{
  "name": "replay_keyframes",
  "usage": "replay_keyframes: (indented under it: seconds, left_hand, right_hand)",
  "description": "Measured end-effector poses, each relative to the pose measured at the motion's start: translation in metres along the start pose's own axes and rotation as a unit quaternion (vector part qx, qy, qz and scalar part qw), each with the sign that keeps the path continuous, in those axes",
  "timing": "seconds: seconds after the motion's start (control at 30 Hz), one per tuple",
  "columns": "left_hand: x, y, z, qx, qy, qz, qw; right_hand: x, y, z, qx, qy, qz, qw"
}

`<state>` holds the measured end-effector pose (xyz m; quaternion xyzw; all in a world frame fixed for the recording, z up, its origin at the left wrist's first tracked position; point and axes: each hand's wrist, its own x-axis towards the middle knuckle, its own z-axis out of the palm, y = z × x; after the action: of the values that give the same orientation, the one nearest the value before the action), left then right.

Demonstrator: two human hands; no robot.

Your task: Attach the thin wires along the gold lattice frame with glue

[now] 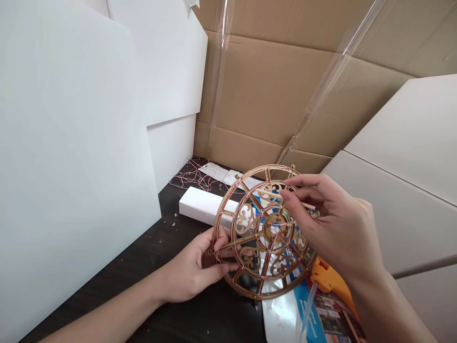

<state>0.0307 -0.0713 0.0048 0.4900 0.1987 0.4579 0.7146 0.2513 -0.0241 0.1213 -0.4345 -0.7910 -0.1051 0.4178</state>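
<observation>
A round golden-brown openwork wheel (264,281) with spokes, scroll-shaped cutouts and thin red and white wires along its rings is held up, tilted, above the table. My left hand (200,267) grips its lower left rim, thumb in front and fingers behind. Over the wheel's upper right part, my right hand (328,214) pinches a thin pale wooden stick (269,193) between thumb and fingers. The stick lies across in front of the wheel; whether its tip touches the wheel I cannot tell. Partly behind the right forearm is an orange hot glue gun (330,281) with a clear glue stick (309,305).
A long white box (203,205) lies behind the wheel. Tangled red and white wires (194,178) sit at the table's back. A blue and white printed packet (282,314) lies under the glue gun. White panels (89,119) and a cardboard wall (267,90) enclose the dark table (143,286).
</observation>
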Motion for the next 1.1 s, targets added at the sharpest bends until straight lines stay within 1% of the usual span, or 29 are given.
replay_keyframes:
  seconds: [0.2, 0.33, 0.5, 0.57, 0.63, 0.7, 0.73, 0.8, 0.9, 0.97, 1.1]
  left_hand:
    - [-0.001, 0.000, 0.000, -0.005, -0.016, 0.002, 1.000]
    - [-0.001, 0.001, 0.001, -0.006, -0.017, 0.006, 1.000]
    - [0.000, 0.002, 0.001, -0.001, -0.016, 0.002, 1.000]
    - [0.000, 0.002, 0.000, -0.004, -0.020, -0.001, 1.000]
    - [0.001, 0.002, 0.000, -0.006, -0.021, -0.001, 1.000]
    - [0.001, 0.001, -0.001, -0.009, -0.020, 0.005, 1.000]
    - [0.001, 0.000, -0.001, -0.010, -0.020, 0.007, 1.000]
    - [0.001, 0.000, -0.001, -0.013, -0.023, 0.005, 1.000]
    - [0.000, 0.002, 0.000, -0.008, -0.022, -0.004, 1.000]
    - [0.000, 0.002, 0.000, -0.003, -0.018, -0.005, 1.000]
    - [0.001, 0.002, 0.000, -0.003, -0.010, -0.007, 1.000]
  right_hand:
    - [0.001, -0.002, 0.003, 0.007, -0.008, -0.006, 1.000]
    - [0.000, 0.000, 0.004, 0.038, -0.021, -0.008, 0.999]
    - [-0.001, 0.003, 0.000, 0.111, -0.114, -0.009, 0.987]
    - [0.000, 0.002, -0.006, 0.153, -0.166, -0.031, 0.974]
    - [0.000, 0.000, -0.013, 0.200, -0.213, -0.064, 0.954]
    - [0.000, -0.004, -0.019, 0.237, -0.242, -0.089, 0.937]
    - [0.000, -0.005, -0.021, 0.244, -0.245, -0.093, 0.934]
    - [0.000, -0.007, -0.023, 0.225, -0.222, -0.081, 0.945]
    - [0.001, -0.004, -0.019, 0.140, -0.143, -0.046, 0.979]
    - [0.002, -0.001, -0.015, 0.095, -0.113, -0.042, 0.988]
    - [0.002, 0.002, -0.013, 0.067, -0.137, -0.063, 0.986]
